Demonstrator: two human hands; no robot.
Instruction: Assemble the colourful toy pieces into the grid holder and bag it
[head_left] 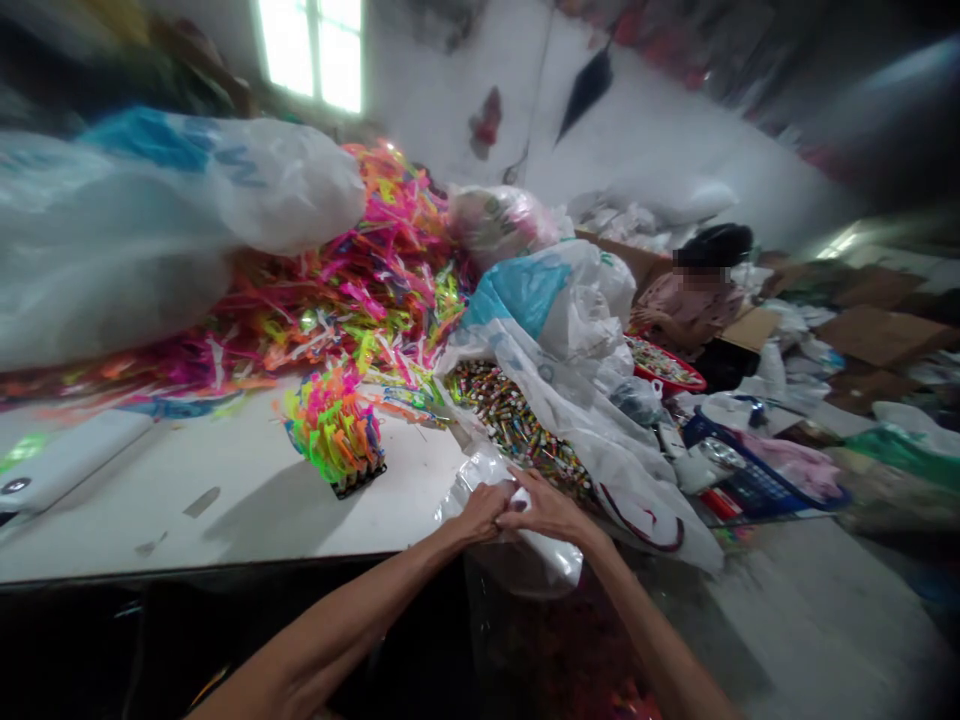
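Both of my hands meet over a clear plastic bag [547,562] at the table's front edge. My left hand [484,512] has its fingers closed on the plastic. Beside it, my right hand [551,508] pinches the bag too, with its fingers touching the left ones. Just behind them lies a white sack [622,465] opened over many small multicoloured cylinders [517,415]. To the left, a bunch of bright neon plastic pieces [334,425] stands upright in a dark holder on the white table [262,510].
A big heap of neon plastic pieces [360,290] and large plastic sacks [150,230] cover the table's back. A white device [75,465] lies left. On the right are a blue basket [750,480], a red tray [667,365] and a seated person [694,300].
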